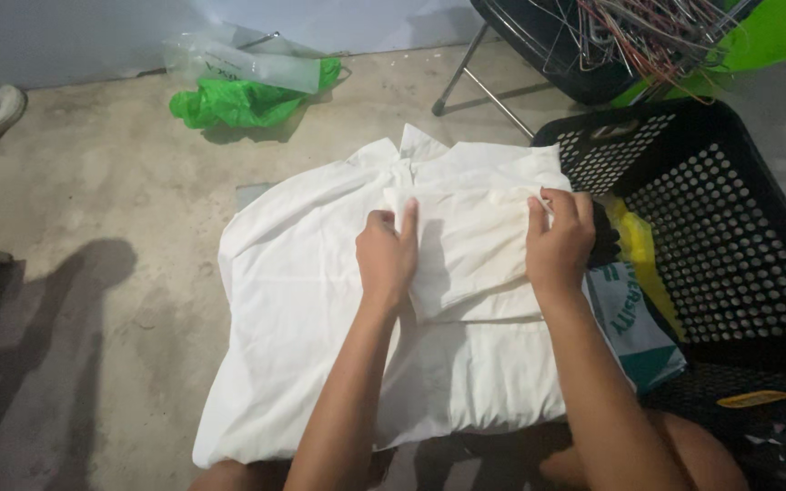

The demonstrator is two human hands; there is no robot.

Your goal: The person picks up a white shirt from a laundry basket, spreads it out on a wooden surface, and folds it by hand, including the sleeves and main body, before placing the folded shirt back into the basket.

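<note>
White cotton shirt lies spread on the concrete floor. Your left hand and right hand, arms stretched forward, each pinch its folded sleeve panel, fingers closed on the cloth.

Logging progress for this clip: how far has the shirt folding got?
Done: the white shirt lies spread on the concrete floor, collar away from the person. In hand: the left hand and right hand each pinch a corner of a folded-over panel on the shirt's upper half. Left: the shirt's left side and lower half lie unfolded. The black basket alongside holds no folded white shirt that shows.
</note>
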